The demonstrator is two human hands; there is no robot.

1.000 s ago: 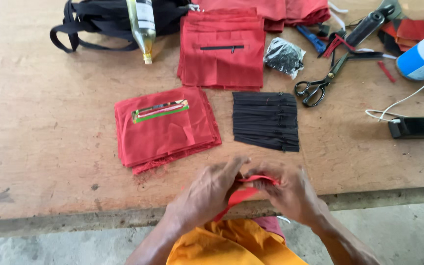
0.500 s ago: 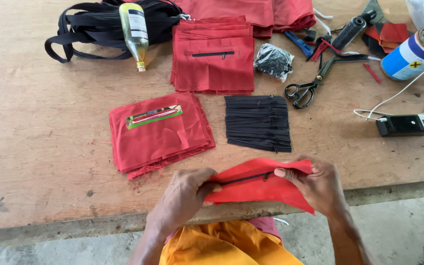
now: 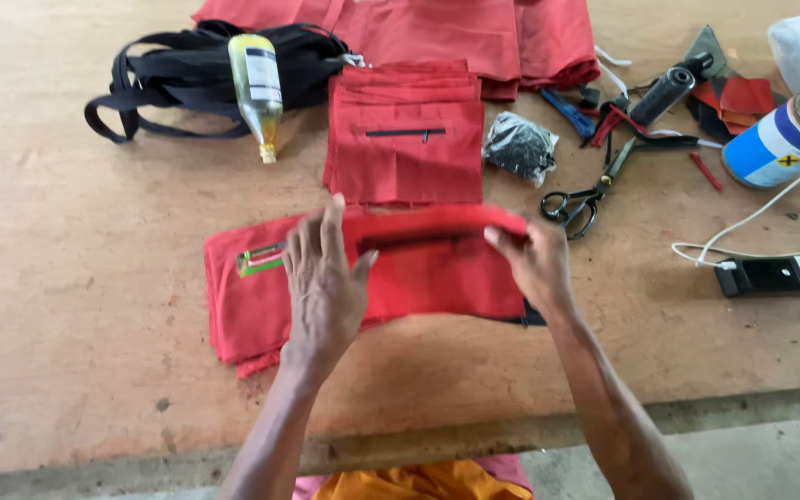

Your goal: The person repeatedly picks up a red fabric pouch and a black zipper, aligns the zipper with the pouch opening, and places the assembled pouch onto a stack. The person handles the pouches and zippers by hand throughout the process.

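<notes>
Two hands, left hand (image 3: 324, 278) and right hand (image 3: 534, 264), pinch a red zippered panel (image 3: 432, 268) mid-frame, above the lower-left finished stack (image 3: 243, 306); second stack (image 3: 406, 139) lies upper centre.

A: Count for you, red cloth first. You have one red zip panel (image 3: 437, 264) lifted off the table, one low stack of red panels (image 3: 247, 306) under it, one second stack (image 3: 406, 139) behind, each layered too tightly to count. One heap of red fabric (image 3: 474, 32) sits at the far edge.

B: And the loose gear?

A: One yellow-filled bottle (image 3: 256, 88), one bundle of black straps (image 3: 168, 74), one pair of scissors (image 3: 581, 194), one small black bag (image 3: 518, 146), one blue-and-white can (image 3: 775, 143), one black device (image 3: 780, 275) on a white cord.
</notes>
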